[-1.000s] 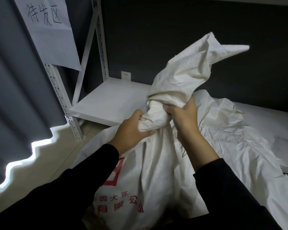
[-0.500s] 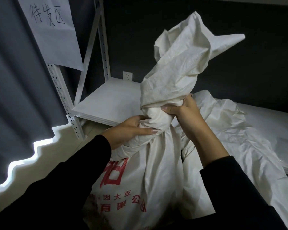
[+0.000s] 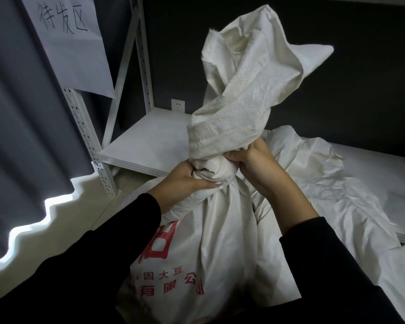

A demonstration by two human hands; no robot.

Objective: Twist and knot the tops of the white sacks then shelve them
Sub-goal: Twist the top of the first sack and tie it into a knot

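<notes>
Both sets of fingers (image 3: 207, 183) are curling tight round the twisted neck (image 3: 216, 170) of the white sack (image 3: 204, 242), left hand (image 3: 185, 181) gripping at nine o'clock and right hand (image 3: 253, 164) at three, likely to cinch the knot. The loose top (image 3: 243, 94) is standing at twelve; the sack is resting before the shelf (image 3: 145, 141), not yet on it.

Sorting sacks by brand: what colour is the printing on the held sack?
Red printing on the white sack, clearest in the head view.
</notes>
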